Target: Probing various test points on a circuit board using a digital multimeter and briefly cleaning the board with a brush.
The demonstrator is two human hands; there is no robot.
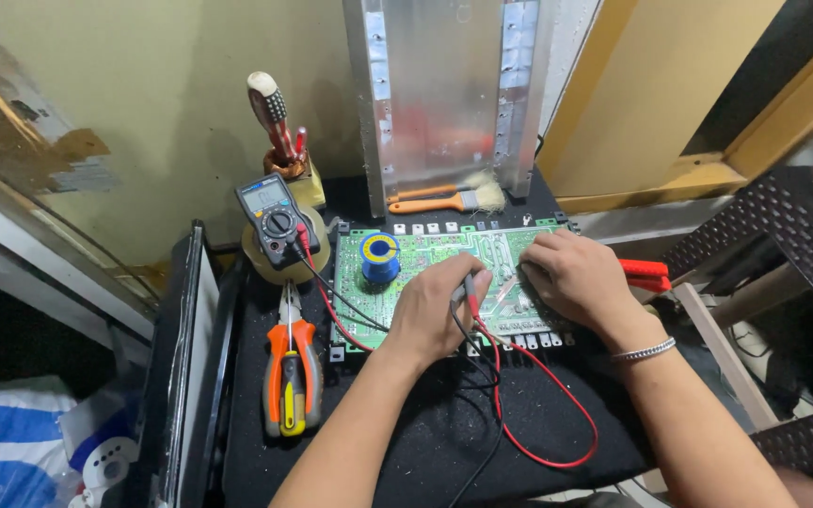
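Note:
A green circuit board (425,252) lies on a black mat. My left hand (439,306) grips a red test probe (471,292), its tip pressed down on the board's middle. My right hand (571,277) rests on the board's right part, fingers curled around what looks like a black probe, mostly hidden. Red and black leads (538,376) run from the probes across the mat to a multimeter (277,218) propped at the board's left. A blue and yellow coil (380,256) stands on the board.
Orange-handled pliers (292,372) lie left of the board. A paintbrush (449,199) rests behind it, before an upright metal panel (449,89). A screwdriver (270,113) stands in a holder. A red tool (646,275) lies at right. A dark flat panel (181,367) leans at left.

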